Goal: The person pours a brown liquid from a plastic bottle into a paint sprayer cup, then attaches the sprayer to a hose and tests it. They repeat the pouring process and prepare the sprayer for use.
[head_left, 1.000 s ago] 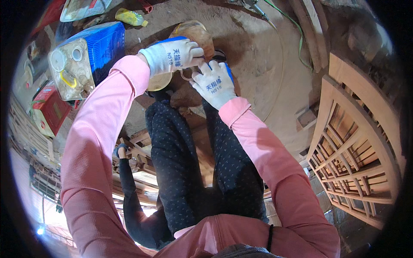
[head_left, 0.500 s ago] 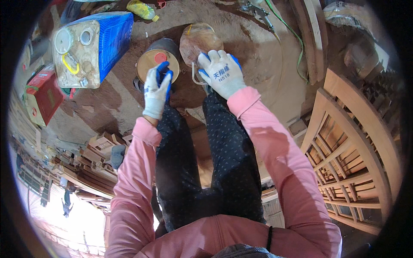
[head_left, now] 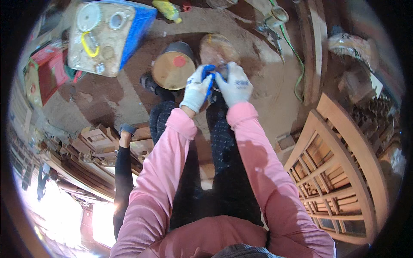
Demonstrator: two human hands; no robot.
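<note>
My left hand [head_left: 198, 89] and my right hand [head_left: 236, 86], both in white gloves with blue palms, meet at the near edge of a round, brownish, partly see-through container [head_left: 217, 48]. The fingers of both are bent and drawn together. Whatever sits between them is too small or hidden to make out. Just left of my left hand stands a dark round can [head_left: 165, 76] with a tan top and a red cap.
At the upper left stands a blue jerrycan-like tin [head_left: 103, 56] with a yellow handle, beside a red box [head_left: 51, 79]. A yellow bottle [head_left: 168, 10] lies beyond. A spray gun [head_left: 271, 34] with a green hose lies at upper right. Wooden lattice frames [head_left: 344, 172] lean at the right.
My left hand has moved right, from the dark can to the container, beside my right hand. My right hand has shifted from lying on the container to its near edge. The view has turned slightly.
</note>
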